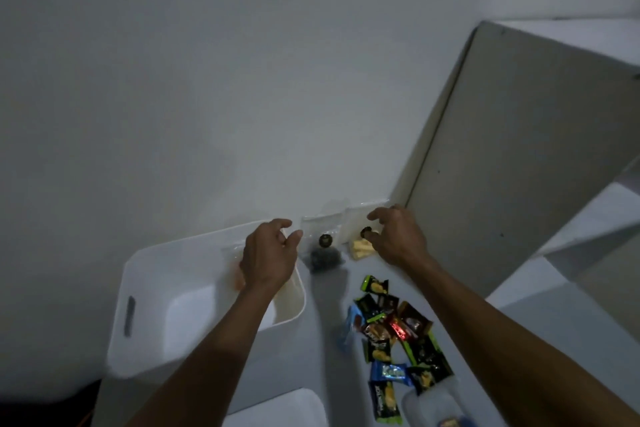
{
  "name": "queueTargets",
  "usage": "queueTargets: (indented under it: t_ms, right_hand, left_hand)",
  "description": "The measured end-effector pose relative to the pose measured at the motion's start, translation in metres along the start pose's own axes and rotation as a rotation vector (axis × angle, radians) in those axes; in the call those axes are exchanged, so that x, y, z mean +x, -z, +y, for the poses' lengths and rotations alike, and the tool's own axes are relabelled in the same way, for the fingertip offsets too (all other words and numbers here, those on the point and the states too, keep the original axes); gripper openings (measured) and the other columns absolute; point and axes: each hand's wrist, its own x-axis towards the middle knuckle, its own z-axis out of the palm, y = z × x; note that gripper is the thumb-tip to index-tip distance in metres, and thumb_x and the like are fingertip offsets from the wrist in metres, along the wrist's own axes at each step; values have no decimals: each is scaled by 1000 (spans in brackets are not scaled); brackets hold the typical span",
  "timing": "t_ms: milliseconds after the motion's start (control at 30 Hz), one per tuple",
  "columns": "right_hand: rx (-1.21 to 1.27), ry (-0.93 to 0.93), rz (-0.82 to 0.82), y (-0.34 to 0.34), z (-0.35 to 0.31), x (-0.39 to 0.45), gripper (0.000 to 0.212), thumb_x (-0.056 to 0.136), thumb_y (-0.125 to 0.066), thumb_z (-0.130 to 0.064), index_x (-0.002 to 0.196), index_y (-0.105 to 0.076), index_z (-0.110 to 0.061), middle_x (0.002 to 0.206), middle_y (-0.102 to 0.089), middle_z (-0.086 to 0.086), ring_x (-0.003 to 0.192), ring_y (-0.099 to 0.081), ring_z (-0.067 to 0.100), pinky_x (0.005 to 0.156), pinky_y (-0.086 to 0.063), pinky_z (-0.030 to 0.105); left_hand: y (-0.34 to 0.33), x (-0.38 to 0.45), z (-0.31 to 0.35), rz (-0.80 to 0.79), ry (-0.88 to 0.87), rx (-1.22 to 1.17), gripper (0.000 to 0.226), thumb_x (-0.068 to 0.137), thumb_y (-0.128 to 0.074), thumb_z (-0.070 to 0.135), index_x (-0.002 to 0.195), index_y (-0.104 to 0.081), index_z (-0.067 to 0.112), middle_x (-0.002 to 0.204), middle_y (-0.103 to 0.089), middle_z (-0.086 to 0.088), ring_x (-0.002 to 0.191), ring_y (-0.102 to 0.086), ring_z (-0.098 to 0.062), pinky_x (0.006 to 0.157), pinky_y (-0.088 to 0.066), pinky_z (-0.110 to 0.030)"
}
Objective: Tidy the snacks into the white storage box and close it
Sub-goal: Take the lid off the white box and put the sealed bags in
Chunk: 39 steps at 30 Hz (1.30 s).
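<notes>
The white storage box [152,305] stands open at the left, with a slot handle in its near wall. My left hand [268,255] hovers over its far right corner, fingers apart and holding nothing; something clear with an orange tint shows under it. My right hand [398,236] reaches over a clear bag of yellow pieces [360,248] against the wall, fingers spread and touching its dark round cap. Between my hands stands a clear bag of dark pieces [323,253]. A heap of small wrapped snacks [391,333] lies on the white table to the right.
A white lid [277,409] lies at the bottom edge in front of the box. A clear plastic container [433,402] sits at the lower right, by the snacks. A tall beige panel [519,149] of a shelf unit rises at the right. The wall stands right behind the bags.
</notes>
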Motion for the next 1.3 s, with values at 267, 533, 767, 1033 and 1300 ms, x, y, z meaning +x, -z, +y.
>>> queueTargets:
  t_ms: [267,533,767,1033,1300]
  right_hand:
    - [30,-126,-107,2,81,82,54,84,-68,-28,135,-53,-22,126,-62,9,112,-60,28,86,-51,37]
    - [132,-251,-259,-53,127,155,65,81,-71,-34,139,-46,-18,128,-60,13,113,-60,32,91,-52,36]
    - [345,-304,-212,-74,137,173,45,70,-83,-24,110,-64,-19,115,-67,8,104,-64,27,89,-53,35]
    - [443,-246,-179,-77,132,173,28,69,-85,-11,85,-63,-13,72,-61,-6,58,-54,5,49,-41,16]
    - [363,-57,-262,-63,119,165,20,64,-82,-15,68,-64,-21,70,-65,-9,72,-65,17,71,-58,38]
  left_hand:
    - [-110,31,23,-18,337,-46,54,85,-71,36,128,-56,8,112,-69,-16,107,-63,-32,93,-49,-36]
    - [-176,61,-11,89,668,-22,64,85,-72,30,132,-46,-4,128,-56,-25,119,-54,-39,95,-43,-38]
    - [-182,74,-22,74,680,-80,59,81,-73,31,133,-53,10,126,-60,-14,117,-57,-29,98,-43,-31]
    - [-177,76,-28,83,580,-3,27,81,-72,23,104,-63,10,96,-62,-8,90,-60,-24,74,-39,-24]
    - [-164,72,-33,23,306,154,16,83,-72,24,94,-68,13,96,-66,-11,90,-62,-29,79,-42,-30]
